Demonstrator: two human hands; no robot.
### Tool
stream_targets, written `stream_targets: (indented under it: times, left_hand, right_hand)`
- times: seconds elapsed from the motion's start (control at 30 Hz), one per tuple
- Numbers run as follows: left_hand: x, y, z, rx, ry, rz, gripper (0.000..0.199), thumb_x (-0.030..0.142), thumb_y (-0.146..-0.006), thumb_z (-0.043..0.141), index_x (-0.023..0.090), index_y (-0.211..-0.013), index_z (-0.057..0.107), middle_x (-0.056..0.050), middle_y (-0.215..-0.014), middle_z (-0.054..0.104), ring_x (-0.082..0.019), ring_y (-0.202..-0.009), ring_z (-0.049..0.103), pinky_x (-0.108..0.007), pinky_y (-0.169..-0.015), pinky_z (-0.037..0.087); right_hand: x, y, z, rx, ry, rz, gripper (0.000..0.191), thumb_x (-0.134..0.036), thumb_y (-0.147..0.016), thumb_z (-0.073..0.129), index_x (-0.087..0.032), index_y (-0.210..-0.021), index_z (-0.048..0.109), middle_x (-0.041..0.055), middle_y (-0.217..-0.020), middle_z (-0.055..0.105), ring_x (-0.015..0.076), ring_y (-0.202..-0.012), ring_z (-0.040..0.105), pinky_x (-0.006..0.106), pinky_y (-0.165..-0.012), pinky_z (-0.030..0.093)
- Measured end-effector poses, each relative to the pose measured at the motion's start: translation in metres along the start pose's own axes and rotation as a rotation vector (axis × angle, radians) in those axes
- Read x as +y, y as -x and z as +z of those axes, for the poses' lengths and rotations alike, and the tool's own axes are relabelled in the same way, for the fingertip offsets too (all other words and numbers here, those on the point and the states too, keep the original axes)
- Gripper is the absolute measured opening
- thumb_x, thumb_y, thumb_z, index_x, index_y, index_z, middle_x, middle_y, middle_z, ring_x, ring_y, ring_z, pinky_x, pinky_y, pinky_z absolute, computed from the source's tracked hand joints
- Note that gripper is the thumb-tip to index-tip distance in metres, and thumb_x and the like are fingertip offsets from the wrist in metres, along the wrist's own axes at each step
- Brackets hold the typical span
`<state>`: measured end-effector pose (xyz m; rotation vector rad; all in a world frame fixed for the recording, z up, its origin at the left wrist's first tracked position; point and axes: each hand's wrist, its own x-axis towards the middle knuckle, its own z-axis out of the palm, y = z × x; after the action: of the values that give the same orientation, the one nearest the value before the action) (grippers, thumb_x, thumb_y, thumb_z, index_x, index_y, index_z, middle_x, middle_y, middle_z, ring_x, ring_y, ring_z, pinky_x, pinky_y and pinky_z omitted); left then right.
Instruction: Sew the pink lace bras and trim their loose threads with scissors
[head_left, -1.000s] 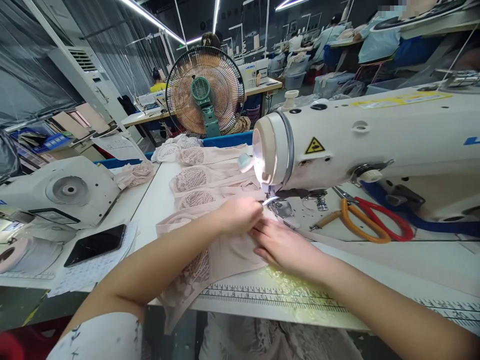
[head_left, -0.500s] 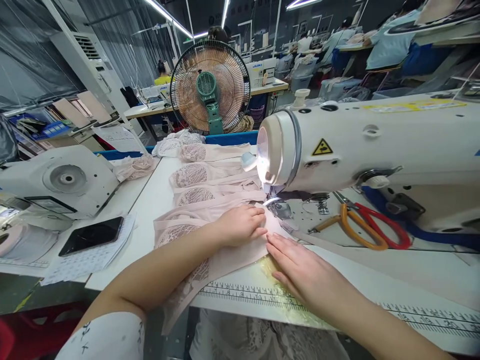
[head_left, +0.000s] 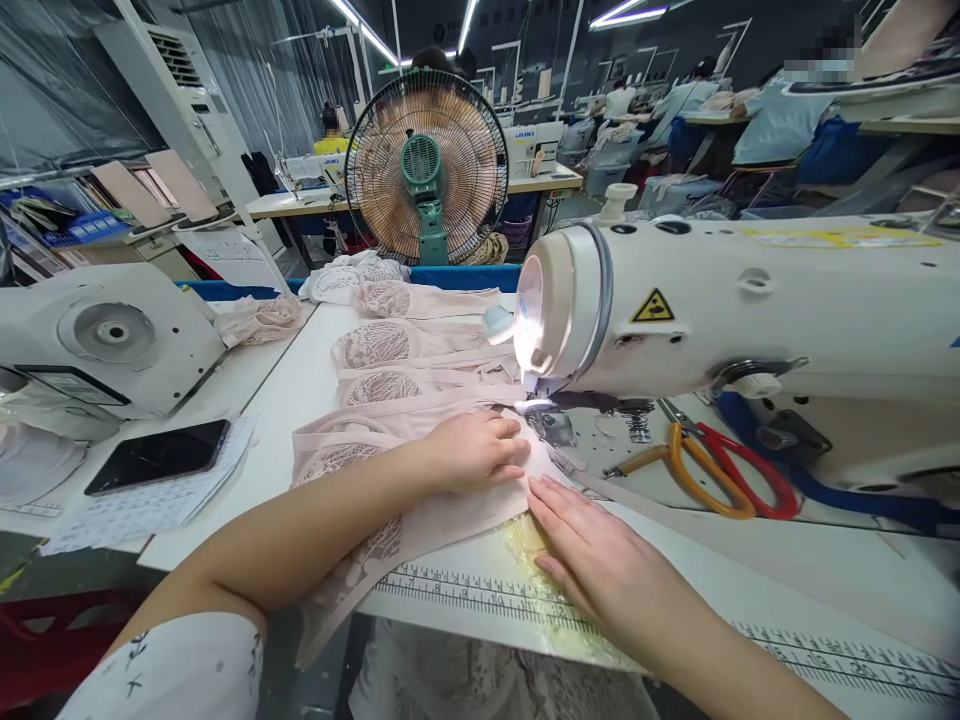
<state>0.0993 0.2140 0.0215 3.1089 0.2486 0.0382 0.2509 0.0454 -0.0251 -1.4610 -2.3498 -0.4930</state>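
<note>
A pale pink bra piece with lace cups lies flat on the white table, one end at the needle area of the sewing machine. My left hand rests palm down on the cloth just in front of the needle, fingers slightly bent and apart. Beside it, my right hand lies with fingers stretched out, its fingertips touching the cloth's right edge. A narrow pale strip runs off to the right. My left forearm covers part of the lace.
Orange-handled and red-handled scissors lie under the machine arm. More pink bra pieces are laid out behind my left hand. A phone sits on papers at left, near another machine. A ruler tape lines the front edge. A large fan stands beyond.
The camera view has shifted a little, so the scissors and phone appear farther left. Both hands stay on the pink cloth, with little visible movement against the machine.
</note>
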Motion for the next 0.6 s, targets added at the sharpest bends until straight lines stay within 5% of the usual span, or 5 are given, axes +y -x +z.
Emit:
stream_targets:
  times: [0.4,0.6]
  left_hand:
    - [-0.012,-0.014,-0.009,-0.086,-0.011,-0.053,0.041,0.041,-0.092,0.046,0.013,-0.118,0.061,-0.014,-0.116,0.063,-0.028,-0.104,0.056,-0.040,-0.088,0.047]
    - [-0.001,-0.012,-0.019,-0.071,-0.023,-0.003,0.030,0.034,-0.090,0.050,0.011,-0.090,0.069,-0.012,-0.096,0.066,-0.024,-0.093,0.059,-0.036,-0.081,0.049]
  right_hand:
    - [0.006,-0.010,0.010,-0.012,0.053,0.033,0.045,-0.027,-0.095,0.033,-0.001,-0.119,0.060,0.0163,-0.126,0.060,0.0265,-0.115,0.059,0.038,-0.091,0.054]
    - [0.005,-0.018,0.014,-0.056,0.014,0.114,0.046,-0.028,-0.092,0.036,0.000,-0.121,0.060,0.0187,-0.127,0.059,0.0283,-0.116,0.058,0.041,-0.089,0.054]
